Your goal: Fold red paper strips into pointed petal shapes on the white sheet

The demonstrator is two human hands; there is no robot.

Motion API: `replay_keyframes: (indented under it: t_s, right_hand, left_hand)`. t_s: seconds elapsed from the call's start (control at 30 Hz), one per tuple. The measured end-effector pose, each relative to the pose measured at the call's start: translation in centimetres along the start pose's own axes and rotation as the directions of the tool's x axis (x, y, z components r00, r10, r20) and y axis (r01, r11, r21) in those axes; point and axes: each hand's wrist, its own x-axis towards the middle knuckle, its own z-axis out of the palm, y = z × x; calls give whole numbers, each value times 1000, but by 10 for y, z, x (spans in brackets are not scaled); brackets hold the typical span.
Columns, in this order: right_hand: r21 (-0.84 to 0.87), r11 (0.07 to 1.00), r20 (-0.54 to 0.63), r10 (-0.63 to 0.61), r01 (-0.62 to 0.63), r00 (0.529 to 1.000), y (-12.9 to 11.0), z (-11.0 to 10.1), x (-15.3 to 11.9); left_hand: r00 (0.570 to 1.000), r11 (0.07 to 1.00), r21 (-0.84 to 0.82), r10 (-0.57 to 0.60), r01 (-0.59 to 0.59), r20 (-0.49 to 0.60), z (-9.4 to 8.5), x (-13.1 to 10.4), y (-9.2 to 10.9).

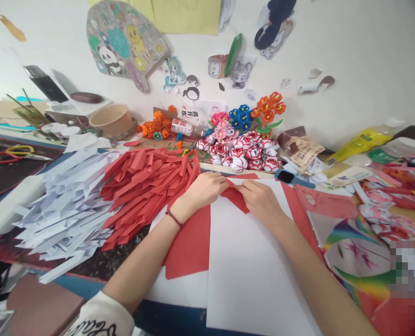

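My left hand and my right hand meet near the back of the work area, both closed on a piece of red paper. The piece looks folded, and my fingers pinch it at its upper edge, partly hiding it. Below them lies a large white paper sheet, overlapping a red sheet. To the left of my left hand is a heap of folded red paper strips, and farther left a heap of folded white paper strips.
Red-and-white paper flowers stand along the wall. A blue smartwatch lies behind my right hand. Scissors rest on the far-left mat. A yellow bottle leans at back right, near a patterned folder.
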Motion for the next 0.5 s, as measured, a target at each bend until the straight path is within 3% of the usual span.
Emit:
replay_keyframes:
  t_s: [0.5]
  right_hand:
    - [-58, 997, 113, -38, 45, 993, -2, -5, 2]
  left_hand:
    - [996, 999, -24, 43, -41, 74, 0, 1, 1]
